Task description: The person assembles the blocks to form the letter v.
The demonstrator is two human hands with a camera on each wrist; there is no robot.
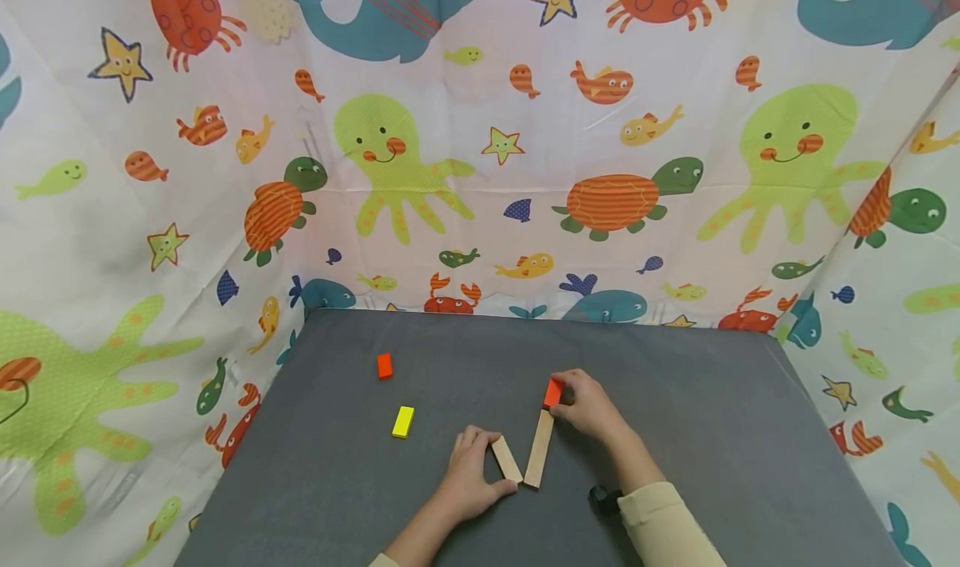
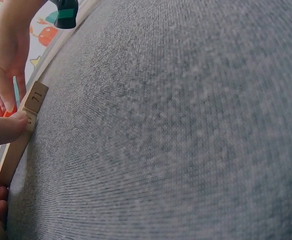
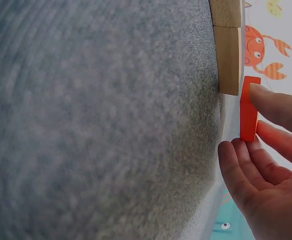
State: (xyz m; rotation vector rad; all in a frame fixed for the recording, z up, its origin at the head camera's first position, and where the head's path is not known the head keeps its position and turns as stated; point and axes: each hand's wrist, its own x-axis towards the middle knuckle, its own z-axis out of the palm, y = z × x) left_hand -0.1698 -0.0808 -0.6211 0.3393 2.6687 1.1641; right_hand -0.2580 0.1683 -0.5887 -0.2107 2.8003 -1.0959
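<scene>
My right hand [image 1: 592, 407] pinches an orange-red block [image 1: 553, 393] between thumb and fingers. That block is at the far end of a plain wooden row [image 1: 539, 450]; the right wrist view shows the orange-red block [image 3: 248, 110] slightly apart from the end wooden block [image 3: 229, 60]. My left hand [image 1: 471, 474] grips a shorter plain wooden piece [image 1: 506, 459], fingers at its far end and thumb by its near end. The two wooden lines form a narrow V, near ends close together. Printed numbers show on the wooden block ends [image 2: 36, 96] in the left wrist view.
On the grey cloth-covered table [image 1: 330, 484], another orange-red block [image 1: 385, 366] and a yellow block [image 1: 403, 422] lie to the left. A white curtain [image 1: 442, 158] printed with sea animals surrounds the back and sides. A black strap [image 1: 603, 499] is at my right wrist.
</scene>
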